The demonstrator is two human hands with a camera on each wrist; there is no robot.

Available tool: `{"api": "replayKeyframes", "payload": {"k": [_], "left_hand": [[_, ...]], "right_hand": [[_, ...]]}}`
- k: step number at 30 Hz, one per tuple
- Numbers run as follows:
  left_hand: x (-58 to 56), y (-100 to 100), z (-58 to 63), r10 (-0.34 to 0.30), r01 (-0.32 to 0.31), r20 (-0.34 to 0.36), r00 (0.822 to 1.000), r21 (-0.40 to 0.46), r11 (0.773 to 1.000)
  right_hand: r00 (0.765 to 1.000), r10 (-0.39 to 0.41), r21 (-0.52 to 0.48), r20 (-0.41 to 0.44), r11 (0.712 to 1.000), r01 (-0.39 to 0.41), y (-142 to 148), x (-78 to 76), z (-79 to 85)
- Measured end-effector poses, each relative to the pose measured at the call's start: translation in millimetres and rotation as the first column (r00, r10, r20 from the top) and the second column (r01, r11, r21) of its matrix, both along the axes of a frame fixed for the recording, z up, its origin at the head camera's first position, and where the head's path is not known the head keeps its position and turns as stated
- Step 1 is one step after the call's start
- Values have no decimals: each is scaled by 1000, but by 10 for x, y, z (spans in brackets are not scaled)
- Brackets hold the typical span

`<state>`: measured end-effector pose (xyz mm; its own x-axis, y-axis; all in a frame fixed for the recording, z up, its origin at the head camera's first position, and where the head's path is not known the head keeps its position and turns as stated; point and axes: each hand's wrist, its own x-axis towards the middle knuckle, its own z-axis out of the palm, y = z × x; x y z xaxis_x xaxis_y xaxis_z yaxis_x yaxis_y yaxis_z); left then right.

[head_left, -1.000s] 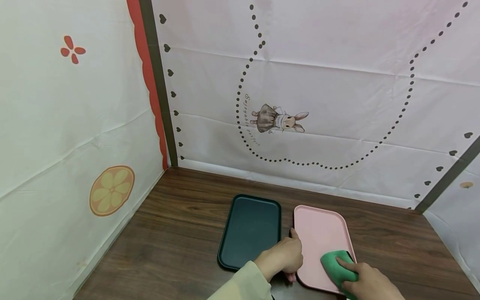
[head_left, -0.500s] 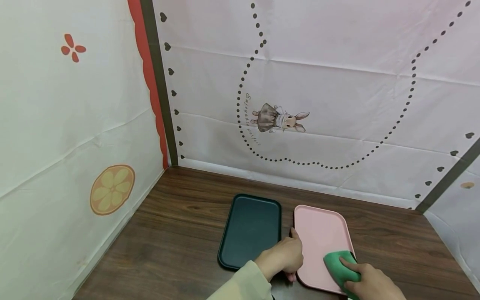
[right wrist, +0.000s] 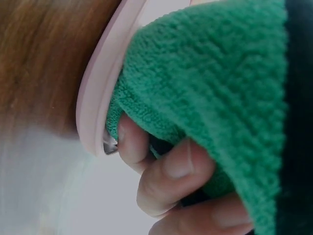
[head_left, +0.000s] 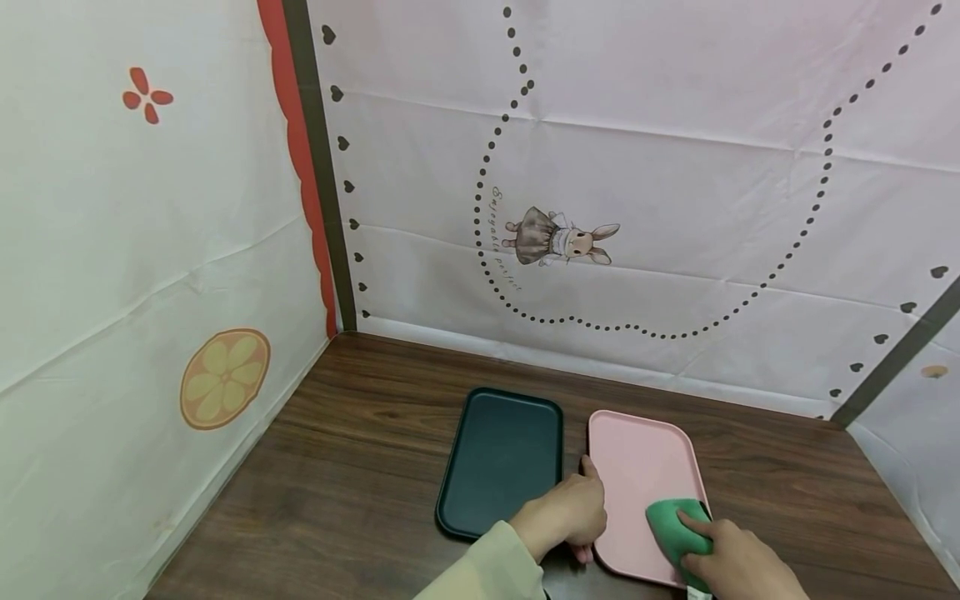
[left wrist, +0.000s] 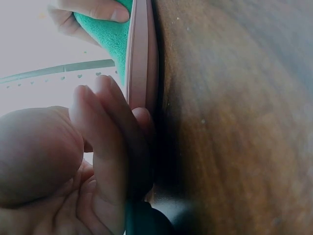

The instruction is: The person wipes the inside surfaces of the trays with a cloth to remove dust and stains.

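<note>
A white fabric backdrop with printed figures [head_left: 660, 208] is being met at its foot by a dark brown wood-grain table [head_left: 322, 500]. On it, two rectangular, round-cornered, plastic-looking trays are being kept just beside each other: a pink tray [head_left: 637, 450] and, at its nine o'clock, a dark green-black tray [head_left: 504, 458]. The pink tray's edge is being touched at about eight o'clock by the left hand [head_left: 573, 508]; its fingers are being held out, with no curl round the rim being plainly shown. At about five o'clock, a green fleecy cloth with a black edge [head_left: 670, 525] is being gripped by the curled fingers of the right hand [head_left: 738, 562], inside the pink tray's rim.

Compared with half a second ago, the cloth is being shifted only slightly, toward ten o'clock, and more of a small white tag [head_left: 697, 593] is being exposed; trays and left hand are being kept in place. By judgement, one corner is being wiped in short strokes while the tray is being steadied.
</note>
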<state>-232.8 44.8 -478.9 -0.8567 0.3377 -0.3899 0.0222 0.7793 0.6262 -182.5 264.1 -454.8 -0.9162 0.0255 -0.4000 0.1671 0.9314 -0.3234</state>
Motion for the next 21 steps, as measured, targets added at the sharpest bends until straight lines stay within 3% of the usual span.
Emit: {"api": "replayKeyframes", "payload": {"k": [21], "left_hand": [[-4,17,-17,8,-8,-4,1000,-15,1000]], "right_hand": [[995,38,-5,-88,999,-39,-48,-155,-5]]}}
